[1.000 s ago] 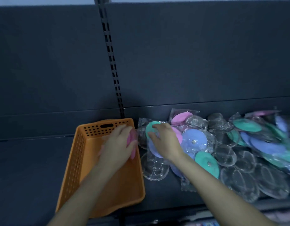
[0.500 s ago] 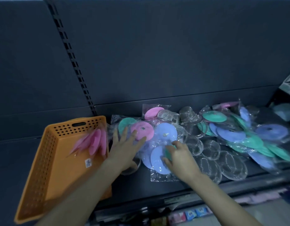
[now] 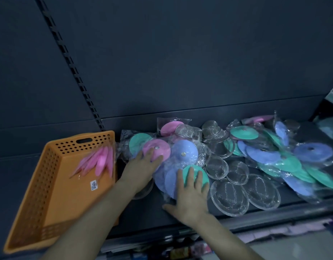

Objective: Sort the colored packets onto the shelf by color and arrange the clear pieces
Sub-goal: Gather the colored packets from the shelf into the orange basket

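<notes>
A heap of bagged round discs in pink, green and blue covers the dark shelf (image 3: 180, 220). My left hand (image 3: 141, 166) lies flat with straight fingers on a pink packet (image 3: 159, 148). My right hand (image 3: 191, 192) rests flat, fingers spread, on a green packet (image 3: 196, 170) and the blue packets (image 3: 168, 180) beside it. A blue packet (image 3: 184, 151) sits just behind them. Clear mesh pieces (image 3: 229, 196) lie to the right of my right hand. An orange basket (image 3: 49, 184) at the left holds several pink packets (image 3: 101, 162) leaning against its back right corner.
More green and blue packets (image 3: 285, 162) pile up at the far right of the shelf. Domed mesh strainers (image 3: 212, 132) stand against the back panel. A slotted upright rail (image 3: 75, 76) runs up the dark back wall. Goods show blurred below the shelf edge.
My left hand left the basket, where the pink packets stay, and moved right onto a pink packet in the heap. My right hand shifted down onto the green and blue packets. The view swung right.
</notes>
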Motion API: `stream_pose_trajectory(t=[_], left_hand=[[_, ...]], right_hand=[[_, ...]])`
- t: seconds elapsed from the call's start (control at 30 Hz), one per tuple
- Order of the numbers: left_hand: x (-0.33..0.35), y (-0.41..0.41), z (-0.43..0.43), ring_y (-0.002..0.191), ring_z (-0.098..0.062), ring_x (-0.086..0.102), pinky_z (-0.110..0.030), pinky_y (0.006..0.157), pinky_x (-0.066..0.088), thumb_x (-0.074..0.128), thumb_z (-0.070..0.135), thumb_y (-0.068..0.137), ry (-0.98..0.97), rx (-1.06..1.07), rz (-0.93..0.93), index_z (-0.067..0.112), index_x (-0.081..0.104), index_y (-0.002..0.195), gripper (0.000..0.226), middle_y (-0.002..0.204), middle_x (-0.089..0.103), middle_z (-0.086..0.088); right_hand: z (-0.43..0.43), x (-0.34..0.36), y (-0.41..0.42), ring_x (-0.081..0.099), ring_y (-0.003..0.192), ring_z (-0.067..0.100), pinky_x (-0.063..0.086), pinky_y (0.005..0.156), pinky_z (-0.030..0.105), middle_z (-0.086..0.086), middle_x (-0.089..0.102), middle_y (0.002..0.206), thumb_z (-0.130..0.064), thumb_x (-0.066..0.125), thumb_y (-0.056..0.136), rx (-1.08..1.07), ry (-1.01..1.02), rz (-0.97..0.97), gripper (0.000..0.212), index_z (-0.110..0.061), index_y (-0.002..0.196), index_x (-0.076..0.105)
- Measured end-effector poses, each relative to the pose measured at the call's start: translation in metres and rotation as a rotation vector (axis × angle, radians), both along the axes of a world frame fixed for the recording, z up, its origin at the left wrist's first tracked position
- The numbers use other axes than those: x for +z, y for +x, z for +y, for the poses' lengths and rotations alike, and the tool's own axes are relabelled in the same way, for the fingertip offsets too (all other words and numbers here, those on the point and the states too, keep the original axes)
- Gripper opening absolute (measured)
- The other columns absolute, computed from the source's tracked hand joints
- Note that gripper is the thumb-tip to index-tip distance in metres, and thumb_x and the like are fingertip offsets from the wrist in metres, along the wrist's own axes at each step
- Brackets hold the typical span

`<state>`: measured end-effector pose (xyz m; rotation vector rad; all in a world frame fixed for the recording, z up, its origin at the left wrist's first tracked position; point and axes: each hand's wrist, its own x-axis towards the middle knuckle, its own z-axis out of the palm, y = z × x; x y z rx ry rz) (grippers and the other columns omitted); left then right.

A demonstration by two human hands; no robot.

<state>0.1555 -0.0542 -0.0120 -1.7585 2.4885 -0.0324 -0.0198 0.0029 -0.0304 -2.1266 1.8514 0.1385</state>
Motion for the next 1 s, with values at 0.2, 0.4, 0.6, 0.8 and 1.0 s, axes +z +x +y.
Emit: stream_pose_trajectory(t=[0.2,0.4,0.6,0.8,1.0], left_hand=[[0.010,0.010,0.000,0.084,-0.033,0.068,-0.036,0.048,0.055,0.068,0.016,0.072,-0.109,-0.119,0.095,0.020,0.045,0.116,0.050,0.114,0.064,-0.013],[0.029,0.018,0.004,0.059,-0.033,0.066,-0.038,0.040,0.052,0.067,-0.003,0.065,-0.179,-0.008,0.173,0.015,0.046,0.120,0.062,0.106,0.067,-0.015],[0.042,0.014,0.009,0.047,-0.029,0.063,-0.029,0.038,0.048,0.078,0.005,0.066,-0.320,0.092,0.288,0.006,0.059,0.115,0.053,0.075,0.069,-0.015],[0.059,0.015,0.016,0.051,-0.023,0.062,-0.020,0.049,0.041,0.072,-0.008,0.070,-0.498,0.164,0.523,0.004,0.065,0.111,0.043,0.066,0.067,-0.008],[0.079,0.031,0.026,0.069,-0.024,0.066,-0.018,0.061,0.039,0.054,0.010,0.087,-0.646,0.280,0.672,0.005,0.064,0.113,0.029,0.085,0.071,-0.010]], right_hand=[[-0.005,0.005,-0.019,0.007,0.140,0.045,0.020,0.112,0.056,0.019,0.011,0.156,-0.036,0.051,0.079,0.104,-0.057,-0.046,0.083,-0.015,0.149,0.011],[-0.016,0.011,-0.035,0.043,0.124,0.036,0.040,0.104,0.038,0.015,0.044,0.138,-0.007,0.054,0.073,0.054,-0.206,-0.321,0.067,-0.007,0.139,0.038],[-0.020,0.027,-0.039,0.057,0.099,0.029,0.042,0.078,0.026,0.009,0.059,0.111,0.006,0.045,0.076,-0.042,-0.240,-0.550,0.050,-0.010,0.123,0.052],[-0.027,0.060,-0.039,0.047,0.056,0.004,0.035,0.053,0.016,-0.009,0.054,0.064,0.007,0.044,0.083,-0.176,-0.316,-0.785,0.047,-0.015,0.123,0.058],[-0.044,0.081,-0.023,0.044,0.063,0.014,0.039,0.057,0.027,0.009,0.055,0.068,0.000,0.049,0.081,-0.287,-0.242,-1.149,0.023,-0.015,0.087,0.065]])
